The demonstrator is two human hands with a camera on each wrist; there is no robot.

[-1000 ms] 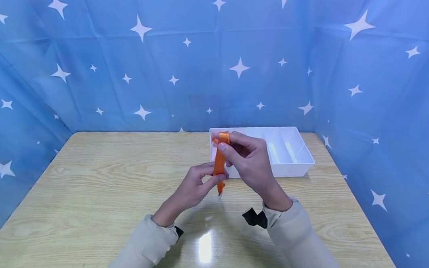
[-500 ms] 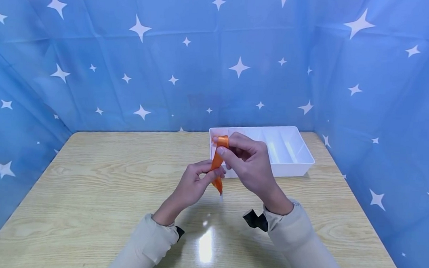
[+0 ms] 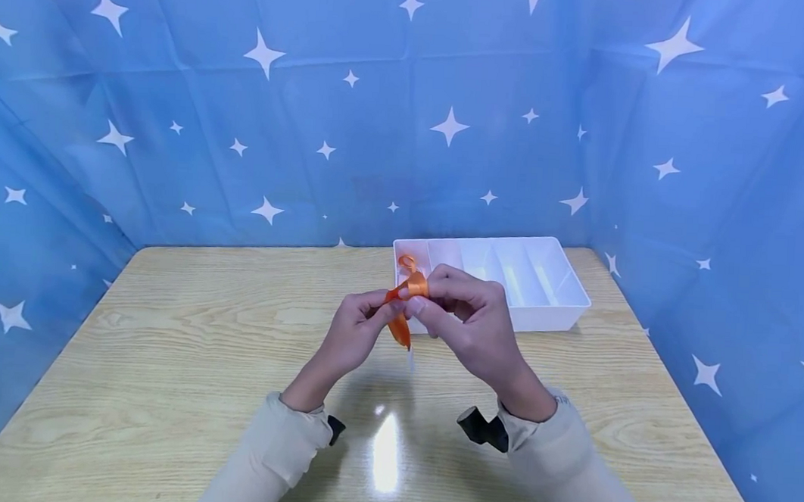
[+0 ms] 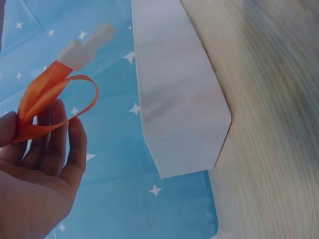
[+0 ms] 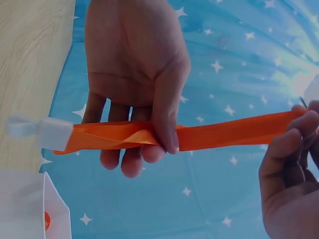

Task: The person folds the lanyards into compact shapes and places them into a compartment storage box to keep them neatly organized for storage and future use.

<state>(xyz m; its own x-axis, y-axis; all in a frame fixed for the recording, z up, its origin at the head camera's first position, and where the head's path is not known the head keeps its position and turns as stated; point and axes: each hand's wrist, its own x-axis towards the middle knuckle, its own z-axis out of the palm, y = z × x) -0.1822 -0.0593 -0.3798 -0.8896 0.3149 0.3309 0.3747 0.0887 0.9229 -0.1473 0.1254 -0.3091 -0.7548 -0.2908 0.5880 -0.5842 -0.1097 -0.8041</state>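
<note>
An orange lanyard point(image 3: 400, 330) of shiny ribbon is held up between both hands, over the tray's near left corner in the head view. My left hand point(image 3: 355, 332) pinches it between thumb and fingers. Close by that grip, the white plastic clip point(image 5: 55, 133) at the ribbon's end hangs down. My right hand point(image 3: 467, 307) holds the other part, with the ribbon wrapped over its index finger. The right wrist view shows the strap point(image 5: 234, 134) stretched between my two hands. A thin loop of ribbon point(image 4: 95, 94) stands out beside my left fingers in the left wrist view.
A white tray point(image 3: 545, 318) with several compartments stands at the table's back edge. An orange curl point(image 3: 407, 263) shows over its left compartment. The wooden table point(image 3: 185, 361) meets a blue star-patterned curtain point(image 3: 354, 127) behind and at the sides. Small black devices point(image 3: 484, 430) sit at both cuffs.
My left hand has shifted up and slightly left. My right hand has come down towards it, so the stretch of ribbon between them looks shorter in the head view. The tray has not moved.
</note>
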